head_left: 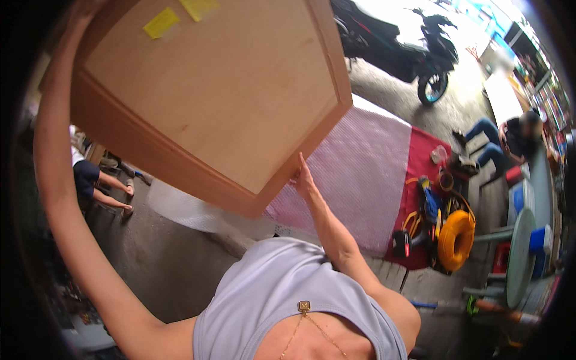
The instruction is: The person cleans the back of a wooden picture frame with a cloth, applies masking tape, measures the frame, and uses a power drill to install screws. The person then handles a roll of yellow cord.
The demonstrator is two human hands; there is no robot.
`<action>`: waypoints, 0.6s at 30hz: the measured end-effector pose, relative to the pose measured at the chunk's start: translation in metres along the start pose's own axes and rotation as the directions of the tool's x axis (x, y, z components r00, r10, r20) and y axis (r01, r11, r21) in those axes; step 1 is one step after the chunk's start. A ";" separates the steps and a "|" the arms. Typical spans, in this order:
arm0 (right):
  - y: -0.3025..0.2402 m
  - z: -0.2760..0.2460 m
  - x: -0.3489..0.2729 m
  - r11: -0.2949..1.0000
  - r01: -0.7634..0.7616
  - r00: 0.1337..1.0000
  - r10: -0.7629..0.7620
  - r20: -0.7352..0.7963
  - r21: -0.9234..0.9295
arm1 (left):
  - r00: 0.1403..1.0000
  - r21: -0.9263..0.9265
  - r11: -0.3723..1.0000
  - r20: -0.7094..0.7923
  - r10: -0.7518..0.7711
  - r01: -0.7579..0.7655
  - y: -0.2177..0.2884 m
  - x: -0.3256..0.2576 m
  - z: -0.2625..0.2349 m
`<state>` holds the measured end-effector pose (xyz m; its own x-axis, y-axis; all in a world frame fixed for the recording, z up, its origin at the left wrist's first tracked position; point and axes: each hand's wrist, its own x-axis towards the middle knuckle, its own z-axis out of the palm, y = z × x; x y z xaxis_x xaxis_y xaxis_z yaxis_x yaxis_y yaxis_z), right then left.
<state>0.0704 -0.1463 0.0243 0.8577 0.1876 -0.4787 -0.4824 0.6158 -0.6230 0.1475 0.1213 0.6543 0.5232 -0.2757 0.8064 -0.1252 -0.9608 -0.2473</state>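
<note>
A large framed wooden panel [216, 90], pale in the middle with a reddish-brown border, is held up tilted in front of me. Two yellow paper notes [161, 23] stick to its upper part. My left hand [84, 11] is at its upper left edge, blurred and partly cut off by the dark rim of the view. With its thumb showing on the near side, my right hand [305, 178] grips the lower right edge; its other fingers are mostly hidden behind the panel. Beneath the panel, bubble wrap [366, 174] lies spread over a red cloth [420, 153].
A yellow-orange coil of hose or cable [456, 240] and several tools lie at the cloth's right end. Beyond stands a black motorcycle [402, 54]. One person [510, 141] sits at the right, another [90, 174] at the left. A round green table [521, 258] stands at right.
</note>
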 end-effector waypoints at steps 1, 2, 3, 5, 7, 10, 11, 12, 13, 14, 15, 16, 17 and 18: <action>0.007 0.004 0.010 1.000 -0.029 0.998 0.029 0.056 0.002 | 0.999 0.010 1.000 -0.023 0.027 -0.026 0.011 0.001 -0.010; 0.010 0.001 0.019 0.998 -0.052 0.996 0.050 0.080 0.035 | 0.998 0.005 0.999 -0.041 0.037 -0.037 0.016 -0.002 -0.008; 0.010 -0.002 0.028 0.995 -0.073 0.992 0.066 0.104 0.070 | 0.998 0.007 0.999 -0.046 0.043 -0.042 0.018 -0.003 -0.006; 0.018 0.005 0.029 0.979 -0.112 0.988 0.091 0.128 0.169 | 0.990 0.031 0.995 -0.101 0.102 -0.099 0.022 -0.005 -0.003; 0.022 0.010 0.022 0.950 -0.111 0.991 0.086 0.099 0.292 | 0.985 0.033 0.993 -0.125 0.120 -0.117 0.037 -0.001 -0.002; 0.028 0.008 0.021 0.935 -0.116 0.986 0.066 0.155 0.335 | 0.986 0.033 0.994 -0.130 0.103 -0.100 0.071 0.007 -0.015; 0.028 0.000 0.026 0.934 -0.058 0.990 0.009 0.140 0.352 | 0.982 0.023 0.994 -0.157 0.106 -0.103 0.080 0.011 -0.014; 0.026 -0.009 0.032 0.929 0.001 0.991 -0.050 0.122 0.369 | 0.977 0.012 0.994 -0.185 0.108 -0.107 0.090 0.015 -0.013; 0.021 -0.011 0.031 0.922 0.055 0.990 -0.101 0.103 0.383 | 0.978 -0.041 0.993 -0.184 0.099 -0.108 0.099 0.017 -0.012; 0.012 -0.016 0.030 0.898 0.105 0.989 -0.138 0.048 0.428 | 0.979 -0.093 0.990 -0.183 0.091 -0.109 0.109 0.018 -0.013; -0.002 -0.024 0.030 0.869 0.156 0.985 -0.172 -0.009 0.469 | 0.980 -0.146 0.983 -0.182 0.084 -0.111 0.118 0.020 -0.012; -0.019 -0.031 0.029 0.836 0.210 0.976 -0.207 -0.063 0.507 | 0.968 -0.182 0.973 -0.230 0.101 -0.145 0.124 0.023 -0.013; -0.033 -0.043 0.031 0.797 0.218 0.975 -0.203 -0.090 0.564 | 0.953 -0.221 0.959 -0.280 0.114 -0.180 0.131 0.025 -0.012; -0.048 -0.054 0.033 0.753 0.226 0.974 -0.198 -0.114 0.618 | 0.936 -0.257 0.942 -0.330 0.125 -0.216 0.138 0.028 -0.012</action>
<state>0.1126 -0.2109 0.0052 0.9101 -0.0267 -0.4136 -0.0600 0.9789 -0.1953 0.1349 -0.0193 0.6493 0.1961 -0.3877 0.9007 -0.4476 -0.8526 -0.2695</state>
